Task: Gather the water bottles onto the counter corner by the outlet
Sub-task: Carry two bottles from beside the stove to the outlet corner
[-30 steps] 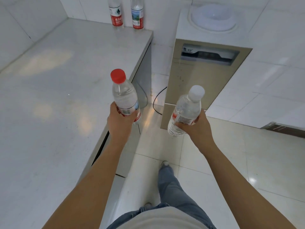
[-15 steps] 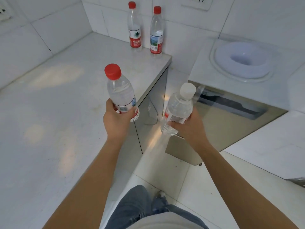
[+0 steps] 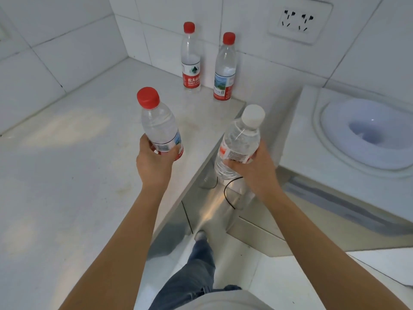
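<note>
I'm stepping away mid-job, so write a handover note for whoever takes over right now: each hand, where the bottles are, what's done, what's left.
Left hand grips the held red-capped bottle by its lower body, above the counter.
Right hand grips the white-capped bottle low down, just past the counter edge.
Done: the red-label bottle and the picture-label bottle stand upright in the corner by the outlet.
Left: set both held bottles down beside those two.
</note>
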A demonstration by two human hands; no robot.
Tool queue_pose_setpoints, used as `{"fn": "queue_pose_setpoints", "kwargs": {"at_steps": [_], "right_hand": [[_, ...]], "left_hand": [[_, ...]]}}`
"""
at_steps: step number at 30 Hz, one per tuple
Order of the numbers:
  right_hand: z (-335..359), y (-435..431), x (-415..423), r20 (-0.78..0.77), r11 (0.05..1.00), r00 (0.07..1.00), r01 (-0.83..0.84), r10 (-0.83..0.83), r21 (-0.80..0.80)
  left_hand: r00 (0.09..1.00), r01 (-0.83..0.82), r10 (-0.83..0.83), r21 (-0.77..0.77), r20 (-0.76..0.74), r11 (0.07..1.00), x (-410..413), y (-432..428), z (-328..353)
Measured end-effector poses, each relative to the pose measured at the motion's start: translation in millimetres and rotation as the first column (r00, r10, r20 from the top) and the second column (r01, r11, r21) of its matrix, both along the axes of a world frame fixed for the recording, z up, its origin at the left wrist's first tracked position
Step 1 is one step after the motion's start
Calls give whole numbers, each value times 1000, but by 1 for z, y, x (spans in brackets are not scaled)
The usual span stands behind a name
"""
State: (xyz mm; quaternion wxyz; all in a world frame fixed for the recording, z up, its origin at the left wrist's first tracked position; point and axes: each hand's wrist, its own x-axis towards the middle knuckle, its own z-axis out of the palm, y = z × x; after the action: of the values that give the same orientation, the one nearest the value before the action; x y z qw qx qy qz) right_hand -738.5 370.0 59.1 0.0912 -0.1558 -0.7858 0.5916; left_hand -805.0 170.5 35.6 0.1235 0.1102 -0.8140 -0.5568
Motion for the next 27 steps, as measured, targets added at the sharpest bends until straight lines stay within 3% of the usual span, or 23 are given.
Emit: {"fn": "queue_pose_setpoints", "kwargs": {"at_steps": [10,27], "right_hand": [[3,2,-106,-24,999,999,34,-35,-23],[-17,-11,-203,3,996,996,91,-91,21]], "left_hand": [[998,50,-50,-10,27,999,-118,14,2],[989,57,-44,-84,144,995,-191,20,-19]]}}
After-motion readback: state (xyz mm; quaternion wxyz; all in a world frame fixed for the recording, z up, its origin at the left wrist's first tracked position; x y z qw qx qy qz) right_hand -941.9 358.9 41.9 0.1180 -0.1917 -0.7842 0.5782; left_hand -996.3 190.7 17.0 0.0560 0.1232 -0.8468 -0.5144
